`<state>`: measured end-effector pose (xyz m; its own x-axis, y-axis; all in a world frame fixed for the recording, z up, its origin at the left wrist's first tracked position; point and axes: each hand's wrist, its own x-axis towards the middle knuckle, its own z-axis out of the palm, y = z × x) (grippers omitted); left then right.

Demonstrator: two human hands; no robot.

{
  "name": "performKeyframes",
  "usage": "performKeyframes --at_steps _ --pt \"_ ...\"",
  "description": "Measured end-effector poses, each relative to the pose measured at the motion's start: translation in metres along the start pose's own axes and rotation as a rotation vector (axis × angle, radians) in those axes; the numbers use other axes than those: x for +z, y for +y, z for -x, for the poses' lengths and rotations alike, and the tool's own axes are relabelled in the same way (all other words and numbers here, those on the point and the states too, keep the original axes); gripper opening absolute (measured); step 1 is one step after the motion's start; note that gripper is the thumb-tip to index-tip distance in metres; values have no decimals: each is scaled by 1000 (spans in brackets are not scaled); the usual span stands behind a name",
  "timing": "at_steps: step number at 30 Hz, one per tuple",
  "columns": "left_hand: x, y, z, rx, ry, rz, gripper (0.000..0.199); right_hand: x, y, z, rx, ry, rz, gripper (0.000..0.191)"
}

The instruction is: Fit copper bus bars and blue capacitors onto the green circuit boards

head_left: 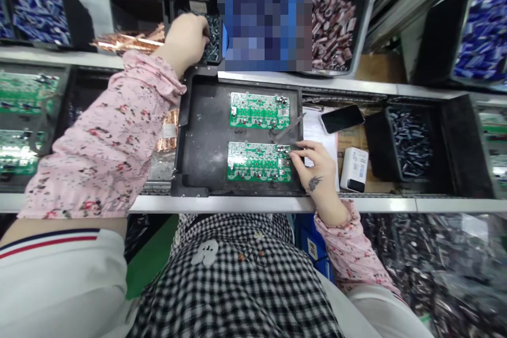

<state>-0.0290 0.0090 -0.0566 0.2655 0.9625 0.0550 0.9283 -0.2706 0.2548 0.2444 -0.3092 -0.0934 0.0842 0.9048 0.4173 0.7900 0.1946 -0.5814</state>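
My left hand reaches into a small black bin of dark little parts at the back. Its fingers are curled in, their tips partly hidden, and whatever they grip cannot be made out. At the upper right corner of the lower green circuit board, my right hand has its thumb and a finger pinched together. Anything between them is too small to name. A second green circuit board lies behind the first, both flat in a black tray.
Bins of blue parts and brown-red parts stand behind. Copper-coloured strips lie beside my left wrist. To the right are a phone, a white box-shaped device and a bin of dark parts. A metal rail runs in front.
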Motion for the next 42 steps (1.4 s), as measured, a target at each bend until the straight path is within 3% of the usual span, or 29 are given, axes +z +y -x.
performKeyframes --at_steps 6,14,17,19,23,26,28,31,34,36,40,42 --pt "-1 -9 4 -20 82 92 25 1 1 0 -22 28 11 8" --pt "-7 -17 9 -34 104 278 18 0 -2 1 -36 29 13 7" --pt "-10 -6 10 -43 148 416 15 0 -3 1 -38 24 18 7" --pt "-11 12 21 -18 131 538 17 0 -3 2 -41 26 32 7" --pt "-12 70 79 96 -79 784 17 -1 -6 1 -67 23 95 8" --pt "-8 112 132 97 -449 1213 11 -2 -9 0 -83 -3 156 8" --pt "-1 130 156 32 -647 1406 9 -4 -10 1 -114 -12 216 11" --pt "13 140 168 -172 -856 1601 14 -6 -10 2 -243 -52 311 14" --pt "20 136 165 -329 -904 1634 19 -10 -9 -1 -333 -117 340 21" --pt "19 134 163 -365 -907 1626 20 -14 -13 -8 -285 -130 308 30" --pt "9 134 169 -351 -997 1660 18 -16 -34 -33 -118 -52 56 33" --pt "3 133 172 -312 -984 1654 10 -11 -46 -45 -85 -71 -67 28"
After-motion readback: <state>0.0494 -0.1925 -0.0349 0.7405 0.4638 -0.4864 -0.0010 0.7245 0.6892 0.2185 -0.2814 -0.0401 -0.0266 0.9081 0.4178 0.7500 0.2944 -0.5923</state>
